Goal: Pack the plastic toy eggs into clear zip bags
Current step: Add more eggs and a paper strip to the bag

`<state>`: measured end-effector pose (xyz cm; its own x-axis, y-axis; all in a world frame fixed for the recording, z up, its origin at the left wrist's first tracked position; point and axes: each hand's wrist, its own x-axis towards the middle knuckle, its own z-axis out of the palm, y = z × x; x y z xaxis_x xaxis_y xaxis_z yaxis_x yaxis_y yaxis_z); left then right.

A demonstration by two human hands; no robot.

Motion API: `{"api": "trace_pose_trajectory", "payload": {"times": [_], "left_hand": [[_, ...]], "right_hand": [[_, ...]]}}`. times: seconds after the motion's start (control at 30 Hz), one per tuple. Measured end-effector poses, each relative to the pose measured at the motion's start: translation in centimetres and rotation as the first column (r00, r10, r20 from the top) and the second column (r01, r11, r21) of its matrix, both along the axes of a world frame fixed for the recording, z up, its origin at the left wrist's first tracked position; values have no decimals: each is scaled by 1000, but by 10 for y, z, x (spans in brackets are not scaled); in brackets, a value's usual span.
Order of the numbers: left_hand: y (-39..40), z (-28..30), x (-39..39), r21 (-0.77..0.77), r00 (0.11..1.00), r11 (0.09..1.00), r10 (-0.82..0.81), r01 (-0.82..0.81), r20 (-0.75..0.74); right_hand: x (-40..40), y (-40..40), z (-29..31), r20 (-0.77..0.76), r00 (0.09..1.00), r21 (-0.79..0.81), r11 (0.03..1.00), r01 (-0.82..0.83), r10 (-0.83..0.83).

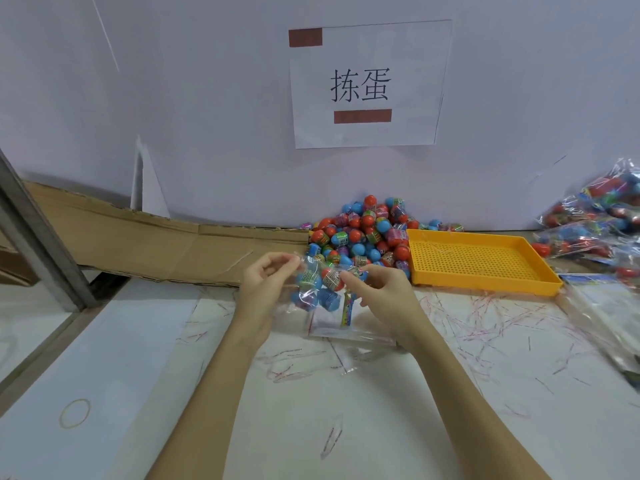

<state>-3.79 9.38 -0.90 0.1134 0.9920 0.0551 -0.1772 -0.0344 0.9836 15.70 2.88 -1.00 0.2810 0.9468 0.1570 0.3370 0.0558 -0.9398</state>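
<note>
Pinching zip bag, both hands raised.

White paper sign on wall reads "拣蛋".

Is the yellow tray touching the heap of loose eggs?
Touching. The head view shows the yellow tray's left rim pressed against the heap of loose eggs, with eggs lying against it and no gap.

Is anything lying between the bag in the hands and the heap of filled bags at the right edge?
Yes. The left hand and right hand pinch the top of the clear zip bag of plastic eggs. Between it and the pile of filled clear bags sits the empty yellow perforated plastic tray, so the bag would have to pass over or around it.
</note>
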Motion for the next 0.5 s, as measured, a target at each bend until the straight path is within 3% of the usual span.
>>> {"api": "trace_pose_trajectory", "payload": {"times": [0.07,0.17,0.4,0.5], "left_hand": [[-1,3,2,-52,997,999,7,-3,82],[-3,6,5,-127,986,991,51,-30,161],[-1,4,2,-109,981,976,-180,187,70],[-2,1,2,-80,995,991,-103,104,19]], "right_hand": [[-1,1,1,-115,993,22,1000,22,-19],[-2,1,4,-157,988,31,999,12,-7],[-2,-1,5,-158,987,56,998,1,7],[-4,-2,8,-187,982,54,999,-3,13]]}}
